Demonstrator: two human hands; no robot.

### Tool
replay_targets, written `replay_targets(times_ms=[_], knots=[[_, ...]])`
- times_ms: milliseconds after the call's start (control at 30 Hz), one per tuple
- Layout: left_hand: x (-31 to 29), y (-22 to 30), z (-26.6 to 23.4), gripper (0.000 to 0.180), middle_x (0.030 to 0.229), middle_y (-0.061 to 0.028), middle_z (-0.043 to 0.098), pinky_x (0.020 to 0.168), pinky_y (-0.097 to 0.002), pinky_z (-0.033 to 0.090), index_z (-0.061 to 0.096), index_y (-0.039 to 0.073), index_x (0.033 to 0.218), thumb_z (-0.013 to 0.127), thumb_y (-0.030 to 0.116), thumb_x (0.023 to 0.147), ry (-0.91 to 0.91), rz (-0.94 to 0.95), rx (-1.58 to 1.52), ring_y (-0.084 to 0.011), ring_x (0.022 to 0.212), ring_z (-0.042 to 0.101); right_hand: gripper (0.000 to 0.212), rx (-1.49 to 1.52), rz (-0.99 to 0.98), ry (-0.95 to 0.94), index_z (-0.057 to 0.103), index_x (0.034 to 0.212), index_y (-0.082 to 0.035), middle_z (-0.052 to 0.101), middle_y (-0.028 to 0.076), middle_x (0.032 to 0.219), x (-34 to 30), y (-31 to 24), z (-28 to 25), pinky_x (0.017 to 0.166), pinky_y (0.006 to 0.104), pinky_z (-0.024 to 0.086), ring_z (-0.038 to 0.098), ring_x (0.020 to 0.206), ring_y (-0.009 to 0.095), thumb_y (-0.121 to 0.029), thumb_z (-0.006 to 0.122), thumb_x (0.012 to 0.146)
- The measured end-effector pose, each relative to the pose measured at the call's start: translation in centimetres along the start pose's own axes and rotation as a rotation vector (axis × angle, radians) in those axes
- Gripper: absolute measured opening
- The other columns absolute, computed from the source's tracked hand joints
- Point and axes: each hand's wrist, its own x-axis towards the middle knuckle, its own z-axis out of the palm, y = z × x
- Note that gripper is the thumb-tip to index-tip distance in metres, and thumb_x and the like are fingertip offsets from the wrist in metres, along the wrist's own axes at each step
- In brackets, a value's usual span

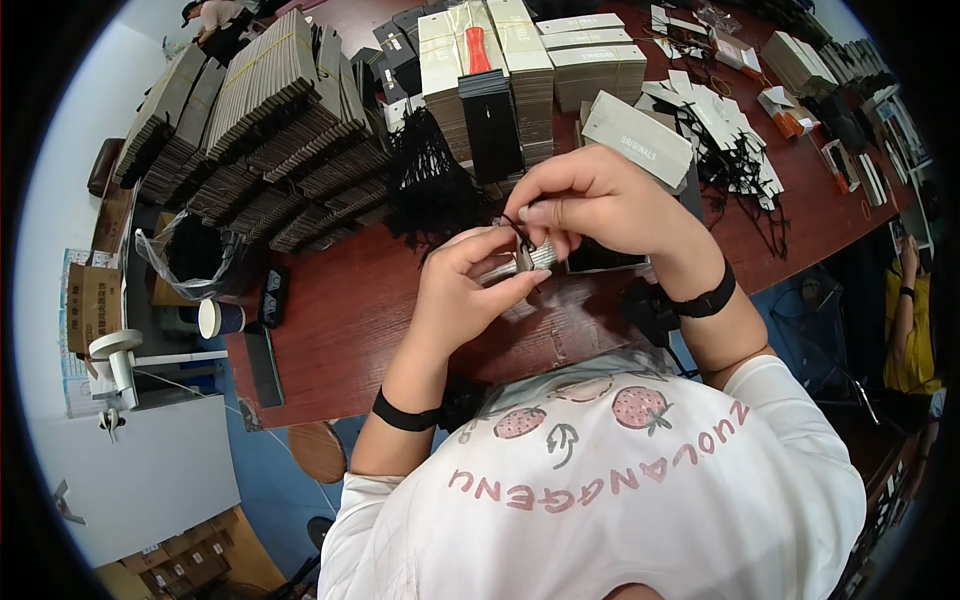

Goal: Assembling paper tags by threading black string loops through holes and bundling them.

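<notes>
Near the table's front edge, my left hand [455, 295] is closed around a small stack of pale tags [524, 260], seen mostly edge-on between thumb and fingers. Just above them my right hand [610, 205] pinches a thin black cord [516, 228], which loops down to the tags. Whether the cord passes through a hole in them is hidden by my fingers. A bundle of black cords [430, 180] hangs at the table beyond my left hand. Past my right hand lies a pale tag stack [637, 140], tilted, with white printing on top.
Tall stacks of grey tags [265, 85] fill the back left. A red-handled tool [476, 50] stands by a black box [490, 125]. Loose tags with cords [735, 135] lie right. A paper cup [220, 318] and a phone [263, 365] sit left. Another person [910, 330] is far right.
</notes>
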Motion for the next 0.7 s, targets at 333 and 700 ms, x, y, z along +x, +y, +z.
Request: replay_targets(times_ms=[333, 700], knots=[[-0.1, -0.9, 0.2, 0.042, 0.106, -0.0101, 0.06, 0.079, -0.0246, 0.049, 0.063, -0.004, 0.109, 0.074, -0.003, 0.068, 0.046, 0.112, 0.375, -0.0137, 0.092, 0.059, 0.011, 0.015, 0.012, 0.244, 0.058, 0.092, 0.001, 0.053, -0.001, 0.066, -1.4, 1.0, -0.6, 0.051, 0.0198, 0.038, 0.047, 0.055, 0.006, -0.008, 0.051, 0.09], [-0.2, 0.1, 0.7, 0.04, 0.09, -0.0078, 0.064, 0.068, -0.0252, 0.05, 0.067, 0.005, 0.105, 0.075, 0.004, 0.066, 0.077, 0.203, 0.588, -0.0152, 0.078, 0.062, 0.035, -0.285, 0.063, 0.11, 0.054, 0.062, 0.001, 0.041, -0.003, 0.054, -1.3, 3.0, 0.5, 0.047, 0.0245, 0.028, 0.033, 0.053, 0.003, -0.022, 0.061, 0.088]])
